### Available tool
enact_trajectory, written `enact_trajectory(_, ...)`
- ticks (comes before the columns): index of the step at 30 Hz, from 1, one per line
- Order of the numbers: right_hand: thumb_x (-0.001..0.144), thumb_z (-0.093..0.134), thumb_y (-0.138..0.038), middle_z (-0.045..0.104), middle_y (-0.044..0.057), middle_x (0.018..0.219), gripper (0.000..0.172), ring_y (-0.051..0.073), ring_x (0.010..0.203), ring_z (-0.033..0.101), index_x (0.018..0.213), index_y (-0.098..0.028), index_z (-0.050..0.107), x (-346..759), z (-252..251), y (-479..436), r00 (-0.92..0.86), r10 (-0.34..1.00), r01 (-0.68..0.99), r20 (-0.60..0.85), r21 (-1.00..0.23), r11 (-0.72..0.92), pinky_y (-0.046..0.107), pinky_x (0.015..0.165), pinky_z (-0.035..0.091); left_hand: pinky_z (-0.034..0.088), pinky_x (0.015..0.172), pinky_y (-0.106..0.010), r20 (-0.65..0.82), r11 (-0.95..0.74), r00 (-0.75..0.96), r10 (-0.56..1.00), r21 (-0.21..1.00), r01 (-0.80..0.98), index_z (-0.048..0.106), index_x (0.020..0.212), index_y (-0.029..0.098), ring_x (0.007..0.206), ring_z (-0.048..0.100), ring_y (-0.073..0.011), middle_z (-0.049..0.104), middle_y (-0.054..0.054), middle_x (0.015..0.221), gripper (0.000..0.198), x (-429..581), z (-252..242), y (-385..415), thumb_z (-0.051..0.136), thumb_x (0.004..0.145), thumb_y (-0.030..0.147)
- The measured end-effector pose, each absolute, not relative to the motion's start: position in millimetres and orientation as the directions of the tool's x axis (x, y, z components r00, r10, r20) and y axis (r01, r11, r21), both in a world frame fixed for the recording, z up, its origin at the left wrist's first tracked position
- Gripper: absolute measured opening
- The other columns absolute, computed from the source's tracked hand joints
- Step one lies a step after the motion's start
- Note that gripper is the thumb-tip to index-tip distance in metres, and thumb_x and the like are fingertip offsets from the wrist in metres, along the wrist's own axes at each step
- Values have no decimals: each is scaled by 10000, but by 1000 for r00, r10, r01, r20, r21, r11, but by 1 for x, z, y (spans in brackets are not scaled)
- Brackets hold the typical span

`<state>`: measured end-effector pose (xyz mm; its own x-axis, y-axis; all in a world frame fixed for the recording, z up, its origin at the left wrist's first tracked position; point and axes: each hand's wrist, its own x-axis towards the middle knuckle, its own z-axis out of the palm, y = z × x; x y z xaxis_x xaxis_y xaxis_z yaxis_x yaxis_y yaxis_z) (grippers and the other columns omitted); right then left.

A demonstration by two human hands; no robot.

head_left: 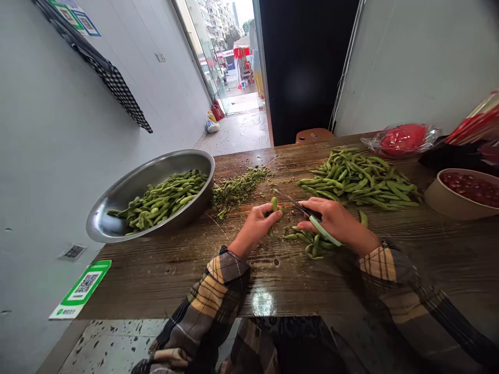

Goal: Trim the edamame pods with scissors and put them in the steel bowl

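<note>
Green soybean pods (275, 204) are pinched between the fingers and thumb of my left hand (256, 224). My right hand (336, 221) is closed round a pair of scissors (311, 212) with dark and pale green handles, whose blades point left toward those pods. Below the scissors lies a small heap of pods (314, 243). A larger pile of pods (362, 179) spreads out behind my right hand. Beyond my left hand are small trimmed green scraps (238, 190). To the left, a wide metal basin (102, 215) holds many pods and looks tilted in this view.
All this rests on a dark wooden table (187, 280). At the right stand a paper bowl (444, 200) of dark red pieces and a red bundle in clear plastic (405, 139). A green QR-code card (83, 288) sits at the left edge. A stool (315, 135) is behind the table.
</note>
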<state>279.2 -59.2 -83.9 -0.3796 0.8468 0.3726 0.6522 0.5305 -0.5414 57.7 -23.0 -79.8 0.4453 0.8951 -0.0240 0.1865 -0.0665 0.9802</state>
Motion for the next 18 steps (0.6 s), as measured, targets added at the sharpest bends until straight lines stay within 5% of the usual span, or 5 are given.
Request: enact_trajectory(18,812,656,-465,668,78,979,444,227,850,652,1184,-224,635,284,-83,-61,-422,853,735,307,-435,520,318,740,495,231,453,-198,-4,-33,385,923,996,88,635,786,125,474,326,-48,443,45,542,343,54,-77,-22,663,765,466)
